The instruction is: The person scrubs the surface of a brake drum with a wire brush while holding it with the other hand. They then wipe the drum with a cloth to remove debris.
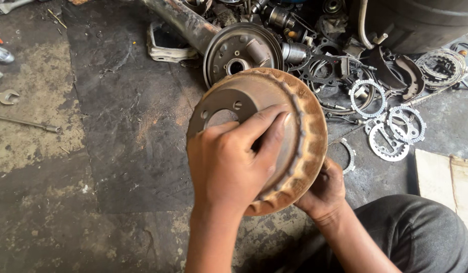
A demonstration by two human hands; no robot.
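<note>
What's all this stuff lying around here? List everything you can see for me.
Brake drum: one, rusty brown, held up at centre, tilted.
Backing plate on axle: one, grey, on the floor behind the drum.
Toothed rings: several, silvery, floor at right.
Brake shoes: about two, dark, curved, upper right.
Spanner: one, silver, left edge.
Thin rod: one, grey, floor at left.
Small engine parts: a heap, count unclear, top centre.
Floor: dark, oil-stained concrete.
Trouser leg: grey, lower right.
Left hand: on the drum's face, fingers over it.
Right hand: gripping the drum's lower rim from behind.
</note>
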